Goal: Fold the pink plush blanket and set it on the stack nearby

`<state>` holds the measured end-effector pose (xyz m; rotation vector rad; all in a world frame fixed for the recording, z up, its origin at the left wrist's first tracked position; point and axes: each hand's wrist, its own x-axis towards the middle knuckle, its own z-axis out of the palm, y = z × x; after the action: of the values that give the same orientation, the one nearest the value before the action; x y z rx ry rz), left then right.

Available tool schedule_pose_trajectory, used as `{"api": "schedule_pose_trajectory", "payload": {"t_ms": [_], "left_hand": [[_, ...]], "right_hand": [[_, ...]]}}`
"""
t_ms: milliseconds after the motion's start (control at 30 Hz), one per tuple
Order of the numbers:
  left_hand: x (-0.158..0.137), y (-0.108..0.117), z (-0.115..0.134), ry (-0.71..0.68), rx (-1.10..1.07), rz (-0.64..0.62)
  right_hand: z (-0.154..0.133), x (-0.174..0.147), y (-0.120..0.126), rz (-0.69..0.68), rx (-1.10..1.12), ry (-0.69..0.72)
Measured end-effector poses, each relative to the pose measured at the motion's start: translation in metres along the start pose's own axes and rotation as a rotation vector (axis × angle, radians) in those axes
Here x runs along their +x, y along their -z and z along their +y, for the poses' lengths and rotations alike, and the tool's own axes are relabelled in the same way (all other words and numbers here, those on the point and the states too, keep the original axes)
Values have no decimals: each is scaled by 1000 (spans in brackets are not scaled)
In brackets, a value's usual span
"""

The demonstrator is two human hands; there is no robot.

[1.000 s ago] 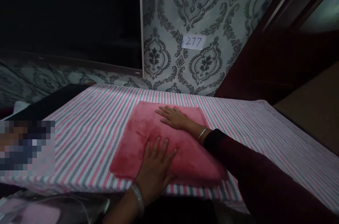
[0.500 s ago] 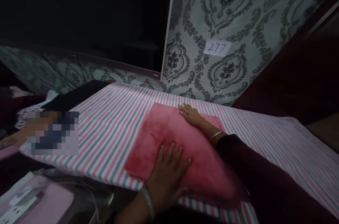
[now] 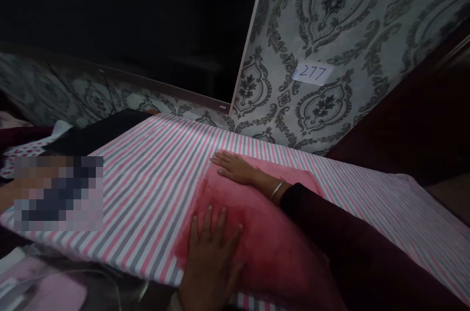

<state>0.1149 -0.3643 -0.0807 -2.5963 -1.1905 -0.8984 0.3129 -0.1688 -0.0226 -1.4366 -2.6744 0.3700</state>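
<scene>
A folded piece of pink plush cloth [image 3: 271, 237] lies on a striped cover [image 3: 154, 193] of pink, grey and white. My left hand [image 3: 211, 257] rests palm down on the cloth's near left part, fingers spread. Farther back, my right hand [image 3: 235, 169] lies flat near the cloth's far left corner, fingers stretched out. Neither hand grips anything. The right forearm crosses above the cloth and hides part of its right side. Which kind of article the cloth is, I cannot tell.
A large dark screen [image 3: 128, 22] hangs on the patterned wall [image 3: 271, 71], beside a paper label [image 3: 313, 73] marked 277. At left, another person's arm [image 3: 7, 193] reaches into a pixelated patch. A pink item [image 3: 55, 291] and a pale cable are low left.
My right hand has slid left across the cloth to its far left corner. My left hand has also shifted left and nearer on the cloth. The view has turned slightly.
</scene>
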Motion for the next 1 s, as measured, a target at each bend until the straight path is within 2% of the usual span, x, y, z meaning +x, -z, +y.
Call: {"api": "schedule_pose_trajectory", "payload": {"t_ms": [100,200,300,400,467,533,667,733,833,933,1000], "left_hand": [[-1,-7,-2,10,-10,9],[-3,-17,-7,17,-13,31],[-2,-24,-12,12,4,69],[2,-17,-14,-37,26,80],[7,-7,-14,-65,34,66],[11,3,-14,-68,27,43],[17,15,-10,-49,-31,27],[21,20,3,-63,-67,55],[31,25,46,-201,-152,38],[46,16,99,-356,-231,-79],[53,1,124,-365,-226,-129]], "right_hand": [[26,20,0,-10,11,-120],[40,29,-2,32,-12,-223],[43,34,-1,51,-42,-247],[38,32,10,71,-21,-298],[31,19,20,111,2,-315],[24,-8,30,134,3,-258],[5,-97,38,92,-40,-117],[-4,-142,37,65,-48,-139],[-7,-191,37,67,-70,-210],[4,-210,36,70,-116,-235],[18,-209,33,58,-124,-247]]}}
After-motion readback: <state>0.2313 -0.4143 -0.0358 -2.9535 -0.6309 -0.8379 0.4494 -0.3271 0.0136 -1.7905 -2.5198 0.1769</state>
